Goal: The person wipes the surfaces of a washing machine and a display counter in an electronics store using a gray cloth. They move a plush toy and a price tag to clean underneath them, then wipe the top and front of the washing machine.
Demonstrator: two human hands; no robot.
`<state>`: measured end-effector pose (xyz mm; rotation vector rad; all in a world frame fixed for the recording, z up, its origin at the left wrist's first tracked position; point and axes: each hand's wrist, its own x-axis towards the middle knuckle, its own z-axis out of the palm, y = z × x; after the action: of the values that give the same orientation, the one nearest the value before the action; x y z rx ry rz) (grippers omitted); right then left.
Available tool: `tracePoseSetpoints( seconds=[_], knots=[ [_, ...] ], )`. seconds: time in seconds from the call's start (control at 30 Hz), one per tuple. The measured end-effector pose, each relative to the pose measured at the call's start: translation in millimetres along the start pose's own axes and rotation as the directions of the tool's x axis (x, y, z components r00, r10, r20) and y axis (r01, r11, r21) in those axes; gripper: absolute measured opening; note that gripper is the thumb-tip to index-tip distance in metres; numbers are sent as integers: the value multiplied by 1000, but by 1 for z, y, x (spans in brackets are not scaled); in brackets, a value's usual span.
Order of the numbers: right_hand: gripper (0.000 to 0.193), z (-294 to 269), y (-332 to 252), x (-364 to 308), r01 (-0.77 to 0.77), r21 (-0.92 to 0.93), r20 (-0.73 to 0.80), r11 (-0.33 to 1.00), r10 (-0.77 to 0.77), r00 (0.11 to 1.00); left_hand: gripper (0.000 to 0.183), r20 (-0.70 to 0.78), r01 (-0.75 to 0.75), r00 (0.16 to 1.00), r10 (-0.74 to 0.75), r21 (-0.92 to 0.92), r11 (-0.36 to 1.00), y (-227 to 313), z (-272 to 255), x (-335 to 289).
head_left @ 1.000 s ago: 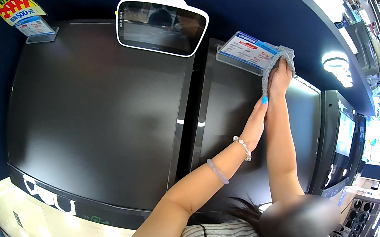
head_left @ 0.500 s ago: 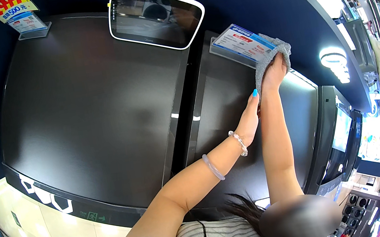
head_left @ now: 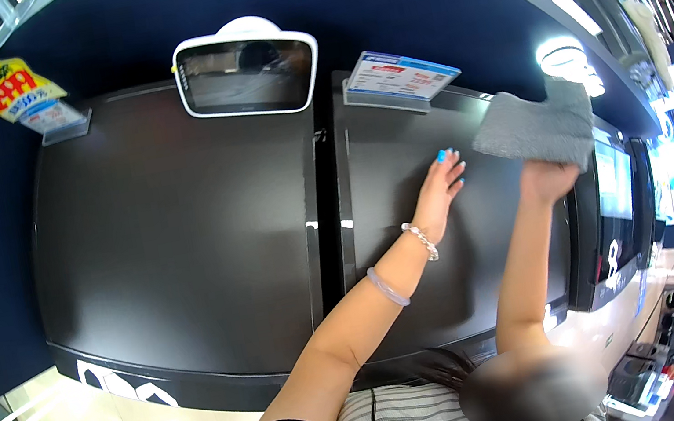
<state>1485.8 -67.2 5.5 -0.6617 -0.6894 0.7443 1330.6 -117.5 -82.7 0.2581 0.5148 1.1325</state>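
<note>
My right hand (head_left: 548, 180) grips the lower edge of a grey cloth (head_left: 539, 128), which spreads out above the back right of a dark, flat appliance top (head_left: 397, 142). Over the middle of that same top is my left hand (head_left: 438, 192), empty, its blue-nailed fingers stretched out. I cannot tell whether it touches the surface. A beaded bracelet (head_left: 421, 241) and a pale bangle (head_left: 388, 288) are on my left arm. Behind my hands, toward the back edge, an angled price sign (head_left: 402, 75) stands in a clear holder.
A second dark appliance top (head_left: 171, 229) lies to the left, across a narrow gap. At its back stands a white-framed screen (head_left: 248, 78); a yellow-topped price sign (head_left: 23, 93) is at the far left corner. A dark blue wall (head_left: 374, 3) runs behind, and another appliance (head_left: 609, 209) stands right.
My right hand has drawn the cloth away from the price sign, to the right and nearer, and it now hangs spread out. My left hand has come apart from the cloth, fingers extended.
</note>
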Motion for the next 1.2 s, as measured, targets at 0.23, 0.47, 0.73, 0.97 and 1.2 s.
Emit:
tracePoseSetpoints(
  seconds=[0.23,0.47,0.73,0.97,1.2],
  knots=[
    [52,-236,-172,-64,285,-957,275,-47,150,950,58,-90,-112,992,92,-259,959,24,0,30],
    [62,-86,-98,-167,639,-764,515,-93,508,690,59,-126,-123,985,116,-49,991,48,-17,50],
    [53,-84,-43,-197,672,-725,578,-146,401,711,57,-113,-95,988,105,91,991,67,-30,47],
    [36,-85,-71,-201,564,-821,567,85,226,792,49,206,-200,978,25,902,383,44,-19,-78],
    [53,-113,-83,-218,353,-926,352,-136,37,935,84,511,-451,857,-63,687,-570,-24,13,-183]
  ],
)
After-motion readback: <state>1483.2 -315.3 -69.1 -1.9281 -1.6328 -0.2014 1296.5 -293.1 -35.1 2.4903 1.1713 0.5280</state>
